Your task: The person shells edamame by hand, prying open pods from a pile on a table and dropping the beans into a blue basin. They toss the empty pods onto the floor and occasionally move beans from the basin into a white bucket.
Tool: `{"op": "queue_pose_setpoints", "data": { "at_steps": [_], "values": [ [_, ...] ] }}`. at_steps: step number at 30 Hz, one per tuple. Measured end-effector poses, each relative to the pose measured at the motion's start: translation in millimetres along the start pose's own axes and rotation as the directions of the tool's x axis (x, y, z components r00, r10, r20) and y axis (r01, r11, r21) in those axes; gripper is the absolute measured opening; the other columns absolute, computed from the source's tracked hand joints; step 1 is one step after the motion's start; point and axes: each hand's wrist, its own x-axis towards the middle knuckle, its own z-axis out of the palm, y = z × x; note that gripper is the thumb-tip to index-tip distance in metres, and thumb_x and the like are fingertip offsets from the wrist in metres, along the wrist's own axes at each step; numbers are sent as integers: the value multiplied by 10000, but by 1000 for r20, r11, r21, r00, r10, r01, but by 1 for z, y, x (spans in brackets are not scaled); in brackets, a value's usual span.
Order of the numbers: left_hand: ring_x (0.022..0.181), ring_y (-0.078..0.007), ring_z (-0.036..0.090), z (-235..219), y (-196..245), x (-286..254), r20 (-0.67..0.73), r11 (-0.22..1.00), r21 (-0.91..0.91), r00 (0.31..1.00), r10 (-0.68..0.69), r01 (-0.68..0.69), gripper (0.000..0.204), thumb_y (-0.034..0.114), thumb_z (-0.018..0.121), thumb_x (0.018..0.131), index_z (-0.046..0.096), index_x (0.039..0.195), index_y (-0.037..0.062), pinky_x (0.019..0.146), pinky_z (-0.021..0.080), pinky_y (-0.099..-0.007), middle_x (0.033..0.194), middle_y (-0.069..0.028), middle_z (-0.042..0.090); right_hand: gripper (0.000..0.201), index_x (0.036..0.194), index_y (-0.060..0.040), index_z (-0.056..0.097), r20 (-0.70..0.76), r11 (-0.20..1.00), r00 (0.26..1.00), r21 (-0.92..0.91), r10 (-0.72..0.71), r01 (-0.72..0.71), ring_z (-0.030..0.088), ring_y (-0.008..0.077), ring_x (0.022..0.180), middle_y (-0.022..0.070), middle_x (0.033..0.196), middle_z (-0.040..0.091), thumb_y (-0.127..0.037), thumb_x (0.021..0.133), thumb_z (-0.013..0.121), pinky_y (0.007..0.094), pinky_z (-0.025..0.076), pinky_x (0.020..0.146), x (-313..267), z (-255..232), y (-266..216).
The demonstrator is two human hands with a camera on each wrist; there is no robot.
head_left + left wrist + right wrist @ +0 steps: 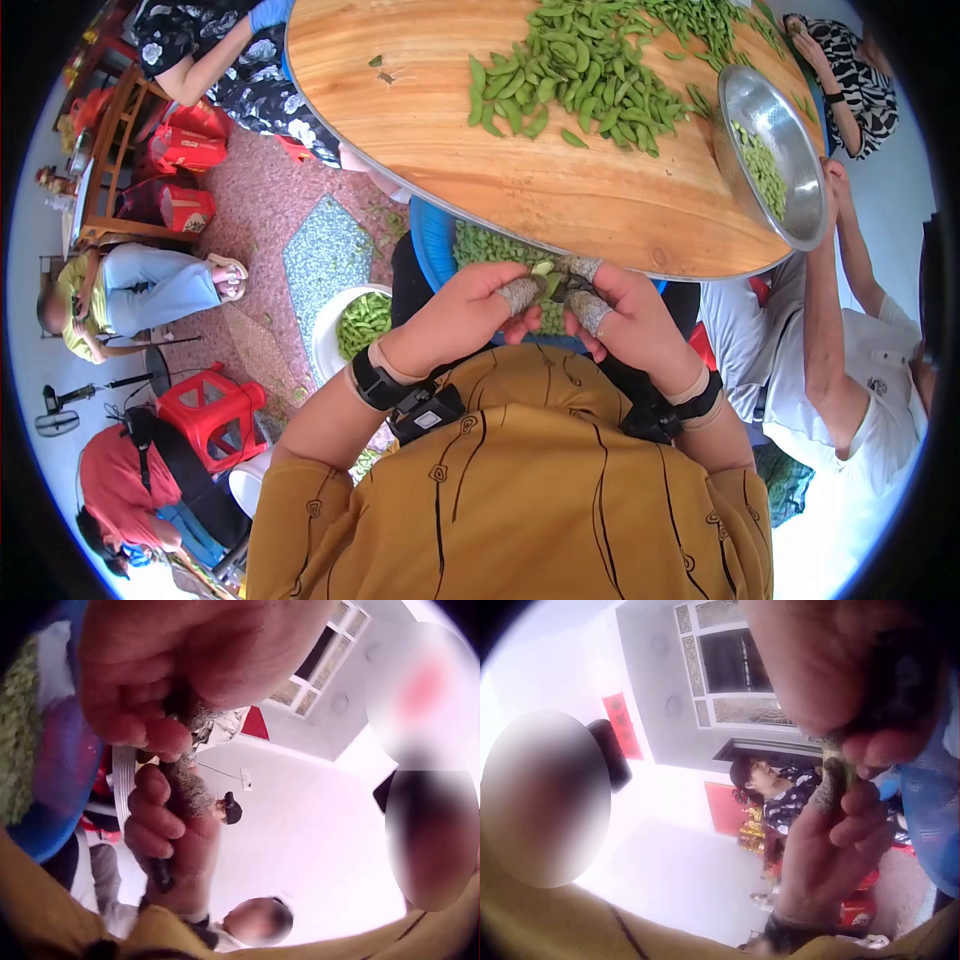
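Observation:
Both hands meet over a blue basin of shelled green beans, just below the round table's edge. A green pod is pinched in the left hand, between its wrapped thumb and fingers. Opposite it, the right hand has its wrapped thumb and fingers curled together at the pod's other side; whether it grips the pod too is hidden. In the right wrist view the pod shows between the fingertips of the two hands.
On the wooden table lie piled pods and a steel bowl with beans. A white bucket of green pods stands left of the lap. A red stool is farther left; people sit around.

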Motion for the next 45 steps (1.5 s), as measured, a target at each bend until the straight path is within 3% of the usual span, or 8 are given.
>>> {"op": "queue_pose_setpoints", "data": {
  "at_steps": [9,15,22,24,27,31,38,45],
  "values": [
    [649,-124,533,5,-3,-6,31,913,392,993,112,-115,208,-57,393,796,556,918,-15,602,449,-261,758,-57,572,248,803,-25,521,28,332,820,-906,-572,262,615,333,677,146,739,603,-107,648,697,389,494,581,15,9,14],
    [613,-185,568,-10,-24,-10,-209,840,542,962,179,-39,140,-19,441,807,569,861,-7,566,456,-309,680,-84,577,251,813,-29,535,42,214,844,-959,-534,183,617,319,666,133,723,592,-110,643,701,397,505,592,11,12,28],
    [591,-325,563,-3,-25,-6,-85,522,826,870,486,-211,82,50,520,825,567,832,-17,567,462,-351,706,-198,575,153,836,-17,570,81,237,732,-917,-676,320,612,279,605,141,702,587,-48,703,641,360,506,548,11,12,18],
    [559,-238,561,-1,-17,-6,83,542,753,871,484,-373,77,40,513,839,573,842,-7,548,452,-316,663,-138,571,126,873,6,587,-39,882,976,-438,-212,174,591,182,532,108,659,588,-30,757,619,306,489,500,11,9,10],
    [568,-130,536,8,1,-18,108,853,428,954,279,-298,95,9,481,855,576,857,10,524,430,-272,646,-52,545,125,892,16,600,82,998,995,31,52,-55,559,101,517,64,641,590,-46,786,623,261,464,486,7,-1,8],
    [597,-87,519,1,-10,-11,141,929,319,979,148,-187,184,-50,402,832,549,920,18,541,430,-230,715,-8,545,134,883,13,599,92,999,996,42,2,-6,543,69,523,22,655,585,-76,794,647,246,442,464,10,-3,4],
    [631,-126,554,-2,-15,-13,131,931,322,982,138,-174,201,-61,394,801,540,916,17,573,447,-255,730,-56,560,198,831,9,581,96,669,930,-668,-356,325,588,262,617,132,678,576,-111,712,682,358,485,576,19,5,13],
    [711,-337,631,-41,-34,-43,29,290,952,969,247,-102,132,53,570,746,598,871,24,615,496,-405,737,-194,608,157,820,-26,604,242,346,834,-826,-495,445,575,371,658,173,699,574,-151,763,680,429,484,630,23,2,11]
  ]
}}
